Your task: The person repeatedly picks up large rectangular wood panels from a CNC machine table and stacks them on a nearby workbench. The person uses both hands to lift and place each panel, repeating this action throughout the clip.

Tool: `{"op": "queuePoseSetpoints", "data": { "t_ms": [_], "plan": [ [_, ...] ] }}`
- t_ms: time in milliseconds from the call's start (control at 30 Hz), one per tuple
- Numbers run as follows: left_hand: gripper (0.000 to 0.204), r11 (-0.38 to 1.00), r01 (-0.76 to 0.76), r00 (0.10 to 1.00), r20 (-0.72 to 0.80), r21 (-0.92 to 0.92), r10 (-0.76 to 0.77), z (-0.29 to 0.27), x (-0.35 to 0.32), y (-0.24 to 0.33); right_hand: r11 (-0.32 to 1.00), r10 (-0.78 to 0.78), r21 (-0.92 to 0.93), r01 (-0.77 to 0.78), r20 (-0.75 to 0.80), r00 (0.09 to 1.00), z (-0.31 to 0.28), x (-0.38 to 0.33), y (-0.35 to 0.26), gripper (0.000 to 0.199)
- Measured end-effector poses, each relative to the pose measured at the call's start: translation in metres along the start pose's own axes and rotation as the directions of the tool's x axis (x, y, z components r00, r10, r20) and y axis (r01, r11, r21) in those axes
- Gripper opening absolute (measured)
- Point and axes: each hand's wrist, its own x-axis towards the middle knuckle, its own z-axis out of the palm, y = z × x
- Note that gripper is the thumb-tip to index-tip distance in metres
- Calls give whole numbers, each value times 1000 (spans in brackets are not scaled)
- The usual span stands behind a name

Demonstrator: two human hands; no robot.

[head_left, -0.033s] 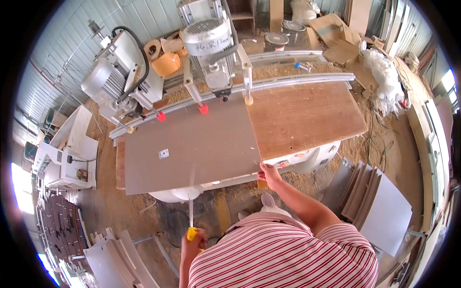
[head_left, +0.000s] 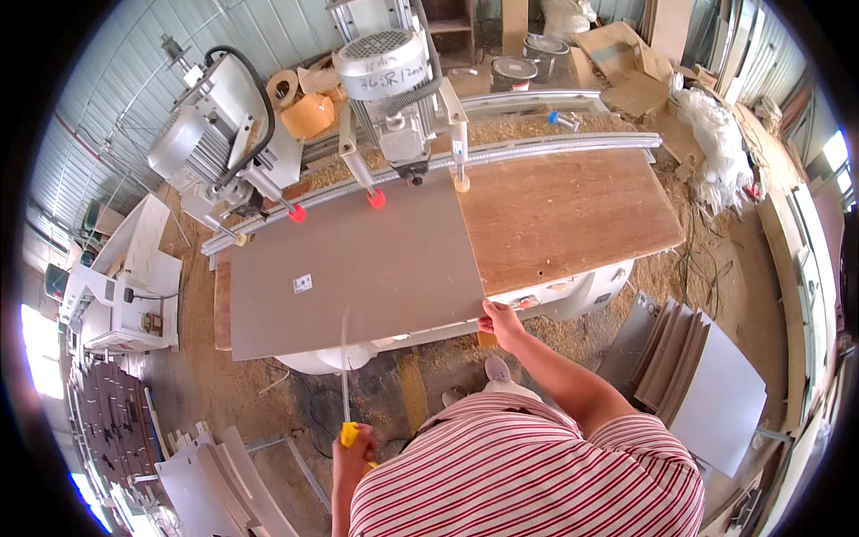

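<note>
A grey-brown flat panel with a small white label lies on the machine's wooden table. My right hand grips the panel's near right corner, fingers closed on its edge. Low in front of the panel, my left hand is wrapped round the yellow handle of an air blow gun. Its long thin nozzle points up toward the panel's near edge, with the tip smeared by motion. Two drilling heads with grey motors stand over the panel's far edge, their red-tipped clamps close to its surface.
Stacked panels lean at the lower right and lower left. A white machine stands at the left. Metal rails run behind the table. Paint cans, cardboard and plastic wrap lie at the back, with wood chips around.
My left hand and the blow gun have shifted slightly left, the nozzle swinging left along the panel's near edge. My right hand stays on the corner.
</note>
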Motion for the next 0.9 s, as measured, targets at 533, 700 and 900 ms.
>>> {"op": "queuePoseSetpoints", "data": {
  "t_ms": [533,700,900],
  "plan": [
    [18,985,148,979,156,-92,-133,15,-26,0,996,91,-34,-87,175,980,-8,-6,-31,44],
    [21,987,123,972,212,-100,-99,19,-17,-1,990,141,-64,-129,251,958,-7,3,-32,46],
    [13,922,-106,944,-329,-371,-24,14,31,-20,978,207,-22,-209,268,941,10,5,-45,39]
  ]
}}
